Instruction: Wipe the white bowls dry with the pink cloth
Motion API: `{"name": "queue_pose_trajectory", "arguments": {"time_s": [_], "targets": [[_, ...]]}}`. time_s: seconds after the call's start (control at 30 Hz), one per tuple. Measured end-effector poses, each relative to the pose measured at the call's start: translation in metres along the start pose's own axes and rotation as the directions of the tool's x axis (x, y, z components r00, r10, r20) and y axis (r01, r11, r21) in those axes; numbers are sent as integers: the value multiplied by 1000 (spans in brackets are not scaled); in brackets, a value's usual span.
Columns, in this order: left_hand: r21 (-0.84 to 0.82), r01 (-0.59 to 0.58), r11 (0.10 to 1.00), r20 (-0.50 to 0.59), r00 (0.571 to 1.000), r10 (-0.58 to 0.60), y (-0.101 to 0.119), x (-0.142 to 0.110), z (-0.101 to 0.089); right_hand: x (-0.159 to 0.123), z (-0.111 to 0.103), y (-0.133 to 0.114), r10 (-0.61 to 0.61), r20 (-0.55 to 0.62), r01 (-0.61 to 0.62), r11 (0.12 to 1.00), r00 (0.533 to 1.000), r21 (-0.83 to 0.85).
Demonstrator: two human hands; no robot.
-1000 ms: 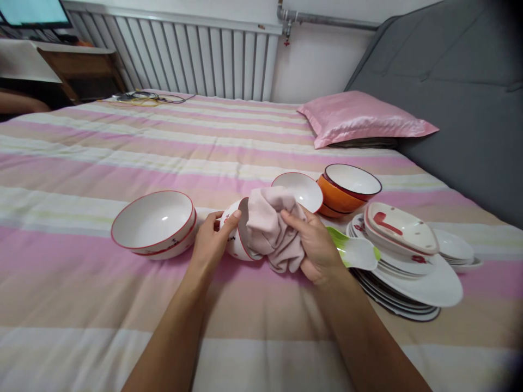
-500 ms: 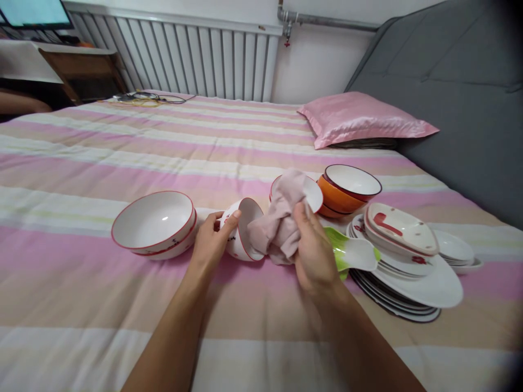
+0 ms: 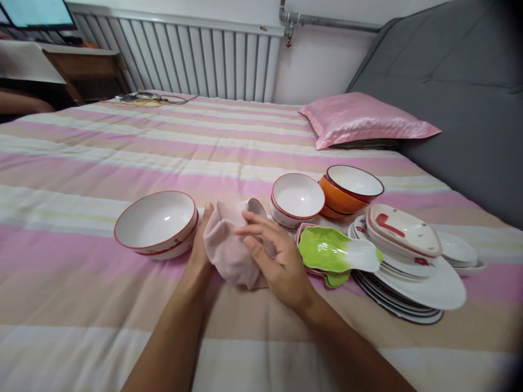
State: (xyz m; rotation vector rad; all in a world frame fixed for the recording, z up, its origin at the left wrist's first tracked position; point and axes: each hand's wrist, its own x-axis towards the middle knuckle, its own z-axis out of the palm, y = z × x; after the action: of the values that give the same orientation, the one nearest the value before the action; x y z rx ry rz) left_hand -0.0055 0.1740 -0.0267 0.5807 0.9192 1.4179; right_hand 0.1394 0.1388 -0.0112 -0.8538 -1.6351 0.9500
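Note:
A small white bowl (image 3: pixel 257 208) with a red rim is mostly hidden under a pale pink cloth (image 3: pixel 231 247); only part of its edge shows. My left hand (image 3: pixel 201 239) grips the bowl's left side, thumb up, its other fingers covered by the cloth. On the right of the cloth is my right hand (image 3: pixel 281 258), fingers spread and apart, close against the fabric; I cannot make out how firmly it touches. Two nested white bowls (image 3: pixel 157 223) with red rims stand left of my left hand. Another small bowl stack (image 3: pixel 298 197) is beyond my right hand.
Green-and-white cabbage-shaped dishes (image 3: pixel 327 249) lie right of my right hand. Orange bowls (image 3: pixel 341 193) and stacked plates (image 3: pixel 433 283) stand farther right. A pink pillow (image 3: pixel 368 120) is by the grey headboard (image 3: pixel 453 103). Cables (image 3: pixel 151 99) lie at the bed's far edge.
The cloth has moved left from the right hand's grasp onto the bowl, covering most of it. My right hand has shifted left and its fingers have spread. The cabbage-shaped dishes are now uncovered.

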Motion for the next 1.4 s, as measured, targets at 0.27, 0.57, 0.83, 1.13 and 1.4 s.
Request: {"name": "queue_pose_trajectory", "arguments": {"time_s": [0.27,0.57,0.83,1.13,1.4], "targets": [[236,16,972,7,1000,-18,4,-10,9,1,8,20,301,-149,-286,952,942,113],[419,-36,907,-61,996,68,-1,-5,-2,-2,11,17,341,-73,-348,896,937,-275],[504,-86,860,-23,993,112,0,-6,-1,2,2,16,404,157,-327,872,901,-365],[498,-56,865,-53,994,95,1,-6,2,7,-28,-7,417,130,-309,818,900,-484],[517,-62,854,-137,979,154,-5,0,-7,5,-40,-30,305,314,-108,849,899,-517]]}}
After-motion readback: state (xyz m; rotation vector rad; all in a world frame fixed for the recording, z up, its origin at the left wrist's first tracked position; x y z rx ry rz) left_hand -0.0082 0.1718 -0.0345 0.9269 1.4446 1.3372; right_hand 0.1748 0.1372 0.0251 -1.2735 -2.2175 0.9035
